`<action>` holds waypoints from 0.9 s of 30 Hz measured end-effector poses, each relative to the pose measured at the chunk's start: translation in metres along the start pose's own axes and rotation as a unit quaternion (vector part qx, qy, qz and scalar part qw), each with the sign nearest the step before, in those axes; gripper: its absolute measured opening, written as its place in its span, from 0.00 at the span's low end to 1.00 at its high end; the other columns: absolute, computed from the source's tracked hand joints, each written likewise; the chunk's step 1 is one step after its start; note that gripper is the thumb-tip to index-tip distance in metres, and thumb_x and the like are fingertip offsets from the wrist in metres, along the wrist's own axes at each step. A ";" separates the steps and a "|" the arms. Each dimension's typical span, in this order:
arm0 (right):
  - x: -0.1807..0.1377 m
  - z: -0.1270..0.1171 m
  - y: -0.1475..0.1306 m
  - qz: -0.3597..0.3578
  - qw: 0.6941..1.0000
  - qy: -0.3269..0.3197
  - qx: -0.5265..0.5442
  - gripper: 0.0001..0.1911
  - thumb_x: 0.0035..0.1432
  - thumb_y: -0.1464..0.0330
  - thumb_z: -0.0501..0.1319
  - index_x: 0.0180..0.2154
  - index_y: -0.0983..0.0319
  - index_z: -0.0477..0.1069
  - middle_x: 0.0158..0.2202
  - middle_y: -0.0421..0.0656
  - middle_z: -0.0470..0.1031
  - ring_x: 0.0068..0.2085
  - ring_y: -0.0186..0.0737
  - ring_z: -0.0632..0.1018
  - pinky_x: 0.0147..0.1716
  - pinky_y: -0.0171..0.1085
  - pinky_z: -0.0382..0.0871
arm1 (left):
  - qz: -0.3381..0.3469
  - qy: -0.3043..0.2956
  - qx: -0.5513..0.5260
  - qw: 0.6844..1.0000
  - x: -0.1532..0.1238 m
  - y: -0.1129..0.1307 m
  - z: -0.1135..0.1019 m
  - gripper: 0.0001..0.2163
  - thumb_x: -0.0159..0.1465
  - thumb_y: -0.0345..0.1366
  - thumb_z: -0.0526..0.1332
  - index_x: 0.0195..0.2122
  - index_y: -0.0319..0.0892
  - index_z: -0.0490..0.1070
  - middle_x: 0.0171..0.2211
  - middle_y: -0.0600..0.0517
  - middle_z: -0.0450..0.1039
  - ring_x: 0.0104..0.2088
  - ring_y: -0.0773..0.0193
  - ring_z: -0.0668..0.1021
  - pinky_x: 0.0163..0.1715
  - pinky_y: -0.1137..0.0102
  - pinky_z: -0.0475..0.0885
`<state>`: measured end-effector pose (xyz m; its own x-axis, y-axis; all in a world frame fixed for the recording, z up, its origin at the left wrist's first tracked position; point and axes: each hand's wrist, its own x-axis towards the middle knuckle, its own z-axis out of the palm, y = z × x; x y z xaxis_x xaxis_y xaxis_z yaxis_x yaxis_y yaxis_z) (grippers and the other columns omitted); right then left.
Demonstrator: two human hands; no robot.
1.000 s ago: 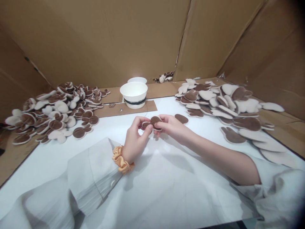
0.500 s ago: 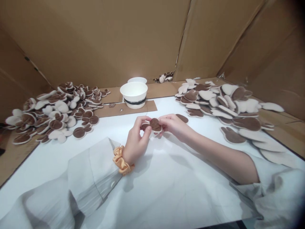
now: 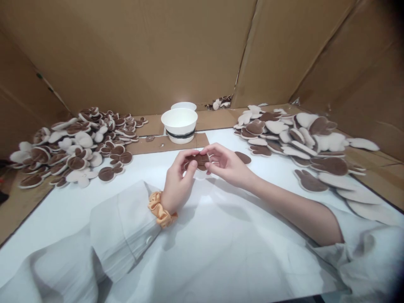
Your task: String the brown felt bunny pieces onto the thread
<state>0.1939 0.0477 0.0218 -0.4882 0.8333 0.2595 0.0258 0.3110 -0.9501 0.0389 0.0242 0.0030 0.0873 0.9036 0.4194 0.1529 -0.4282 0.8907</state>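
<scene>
Left hand [image 3: 176, 183] and right hand [image 3: 232, 167] pinch a brown piece [image 3: 202, 159] mid-frame from opposite sides, apparently to steady it.

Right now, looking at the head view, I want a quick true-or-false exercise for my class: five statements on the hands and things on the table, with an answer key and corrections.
1. The left hand and right hand both touch one brown piece. True.
2. The orange scrunchie is worn on the right arm. False: it is on the left arm.
3. The front white bowl has a dark band around it. True.
4. That bowl hangs in the air. False: it stands on a cardboard strip.
5. A brown oval lies on the white table, near the right hand. True.
</scene>
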 end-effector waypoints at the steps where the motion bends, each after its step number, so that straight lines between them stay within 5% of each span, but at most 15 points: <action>1: 0.000 0.000 0.001 -0.001 1.000 0.007 0.004 0.12 0.51 0.73 0.56 0.40 0.61 0.61 0.39 0.42 0.65 0.32 0.31 0.70 0.29 0.33 0.69 | 0.005 -0.009 -0.010 1.000 0.000 0.001 0.000 0.10 0.61 0.32 0.53 0.44 0.42 0.63 0.42 0.49 0.68 0.41 0.64 0.72 0.42 0.68 0.67; 11: 0.002 -0.005 0.008 0.026 0.998 0.026 0.041 0.12 0.47 0.68 0.62 0.35 0.63 0.65 0.36 0.42 0.68 0.35 0.33 0.72 0.37 0.36 0.69 | -0.029 -0.024 -0.041 0.998 -0.001 0.002 0.000 0.09 0.60 0.30 0.53 0.43 0.41 0.63 0.42 0.48 0.67 0.42 0.63 0.72 0.42 0.67 0.70; 23: 0.000 -0.001 0.008 0.055 0.996 0.066 -0.004 0.11 0.51 0.62 0.59 0.26 0.64 0.62 0.25 0.40 0.69 0.27 0.32 0.73 0.27 0.33 0.69 | -0.081 0.046 -0.050 0.994 0.001 -0.005 0.000 0.14 0.59 0.34 0.56 0.45 0.42 0.55 0.31 0.52 0.69 0.34 0.64 0.74 0.36 0.68 0.69; 27: 0.000 0.002 0.006 0.100 0.993 0.068 0.015 0.12 0.49 0.63 0.61 0.32 0.62 0.60 0.24 0.37 0.68 0.24 0.32 0.73 0.21 0.31 0.68 | -0.095 0.030 -0.015 0.995 0.000 -0.008 -0.002 0.13 0.58 0.37 0.57 0.42 0.42 0.57 0.31 0.51 0.70 0.33 0.65 0.75 0.36 0.67 0.68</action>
<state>0.1923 0.0486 0.0153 -0.3534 0.9317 0.0843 0.0831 0.1210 -0.9892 0.0360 0.0280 -0.0036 0.0011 0.9675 0.2527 0.1312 -0.2507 0.9591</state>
